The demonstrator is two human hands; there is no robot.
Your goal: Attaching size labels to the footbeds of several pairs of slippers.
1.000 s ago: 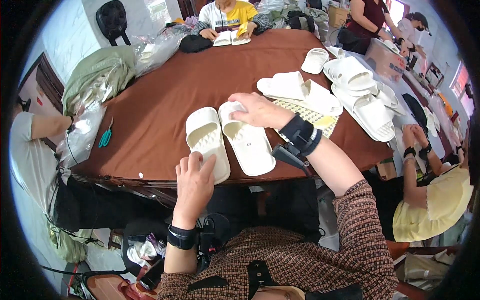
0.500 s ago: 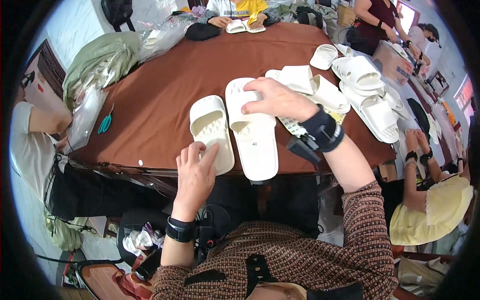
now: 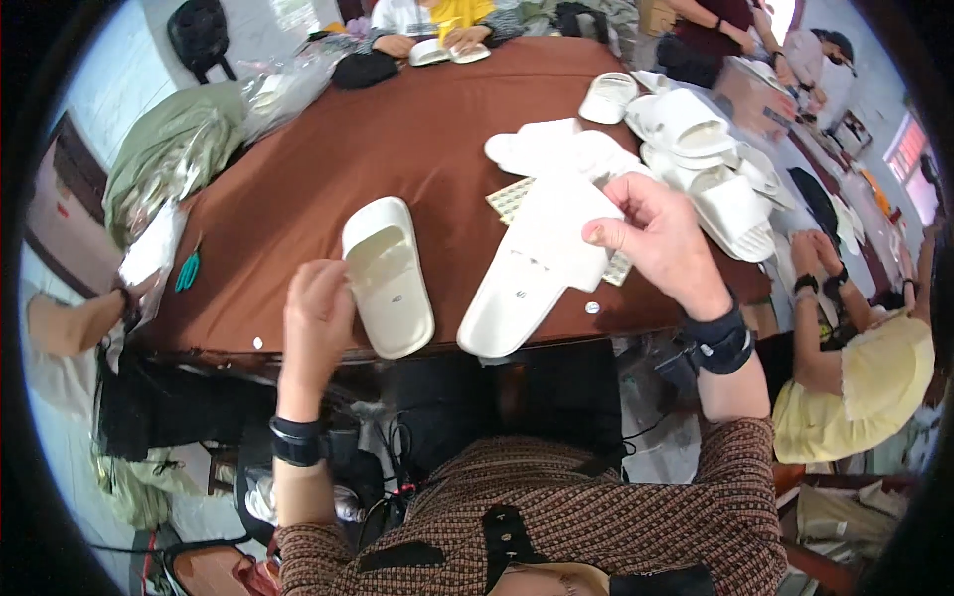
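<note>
A white slide slipper (image 3: pixel 396 308) lies sole down in front of me, with a small dark mark on its insole. My left hand (image 3: pixel 316 323) is just left of it; the fingers look bent but are smeared by motion, and whether they touch the slipper is unclear. To the right is a second white slide slipper (image 3: pixel 522 288), slanted with its toe away to the right and a similar mark on its insole. My right hand (image 3: pixel 661 233) grips this one by the side of its strap. A sticker sheet (image 3: pixel 510 199) lies partly hidden under it.
More white slippers (image 3: pixel 556 149) lie beyond, with a heap of slippers (image 3: pixel 711 169) to the right. Teal scissors (image 3: pixel 188 268) rest on the brown tablecloth (image 3: pixel 268 238) at left. Co-workers sit around; one across handles white slippers (image 3: pixel 447 52). A green sack (image 3: pixel 179 129) bulges at the left edge.
My right hand has moved right, swinging its slipper from straight to slanted. My left hand has come off the other slipper to its left side, uncovering the insole mark. The head view has shifted slightly.
</note>
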